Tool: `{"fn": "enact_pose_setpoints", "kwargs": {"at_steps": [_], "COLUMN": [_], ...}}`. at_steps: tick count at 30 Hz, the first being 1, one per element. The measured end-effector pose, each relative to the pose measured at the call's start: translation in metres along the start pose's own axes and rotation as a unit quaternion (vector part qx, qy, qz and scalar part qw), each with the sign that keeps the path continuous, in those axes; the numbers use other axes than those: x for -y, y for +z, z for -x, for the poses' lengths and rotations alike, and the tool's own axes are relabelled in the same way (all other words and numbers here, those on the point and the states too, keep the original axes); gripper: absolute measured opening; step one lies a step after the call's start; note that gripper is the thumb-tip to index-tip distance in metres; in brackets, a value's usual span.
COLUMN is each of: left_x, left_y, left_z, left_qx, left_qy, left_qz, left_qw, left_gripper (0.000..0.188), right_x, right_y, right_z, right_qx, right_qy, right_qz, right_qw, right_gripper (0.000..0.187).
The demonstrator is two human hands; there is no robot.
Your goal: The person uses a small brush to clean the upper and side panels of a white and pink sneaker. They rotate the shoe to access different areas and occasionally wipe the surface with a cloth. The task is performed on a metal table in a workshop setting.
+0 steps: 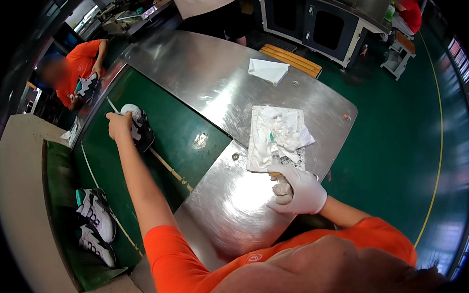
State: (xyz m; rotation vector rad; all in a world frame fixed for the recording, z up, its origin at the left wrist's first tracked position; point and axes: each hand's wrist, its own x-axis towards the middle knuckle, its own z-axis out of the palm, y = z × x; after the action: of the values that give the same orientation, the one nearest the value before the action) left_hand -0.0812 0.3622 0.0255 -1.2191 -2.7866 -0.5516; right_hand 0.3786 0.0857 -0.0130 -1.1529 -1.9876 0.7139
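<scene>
My bare left hand (120, 126) reaches far out over the green conveyor belt (180, 120). Its fingers are closed at the white toe end of a black, white and grey sneaker (142, 131) on the belt. On my right hand (305, 191) is a white glove; the fingers curl round a rounded off-white lump with a brownish part (282, 190), whose kind I cannot make out. Just beyond that hand, a whitish board (252, 157) on the metal table bears crumpled white tissues (282, 125) and a clear syringe with a green tip (274, 148).
Two more sneakers (97, 214) lie at the belt's left side. A folded white cloth (268, 70) rests on the metal table (225, 67). Across the belt, a person in orange (79, 64) handles another shoe. Another person stands behind the table, near dark cabinets (313, 23).
</scene>
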Motion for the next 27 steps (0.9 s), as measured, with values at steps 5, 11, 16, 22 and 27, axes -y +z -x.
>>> {"fn": "enact_pose_setpoints", "kwargs": {"at_steps": [5,11,16,22,27], "left_x": [0.067,0.186,0.347,0.394,0.386], "left_y": [-0.002,-0.089,-0.15,-0.155,-0.132], "left_z": [0.02,0.064,0.069,0.077,0.076], "left_qx": [0.007,-0.116,-0.105,-0.058,-0.207], "left_qy": [0.14,0.014,-0.082,-0.038,0.189], "left_qz": [0.085,-0.226,-0.102,0.015,-0.146], "left_qw": [0.986,0.967,0.986,0.997,0.949], "left_gripper": [0.082,0.072,0.066,0.081,0.059], "right_x": [0.0,0.011,0.013,0.007,-0.004], "right_y": [0.016,0.025,0.032,0.031,0.031], "right_z": [-0.006,0.0,0.004,0.005,0.01], "right_qx": [-0.002,-0.011,-0.022,-0.011,-0.013], "right_qy": [-0.002,0.029,-0.017,0.018,0.061], "right_qz": [-0.023,0.001,0.035,0.051,0.053], "right_qw": [1.0,1.0,0.999,0.998,0.997], "right_gripper": [0.067,0.065,0.069,0.069,0.068]}}
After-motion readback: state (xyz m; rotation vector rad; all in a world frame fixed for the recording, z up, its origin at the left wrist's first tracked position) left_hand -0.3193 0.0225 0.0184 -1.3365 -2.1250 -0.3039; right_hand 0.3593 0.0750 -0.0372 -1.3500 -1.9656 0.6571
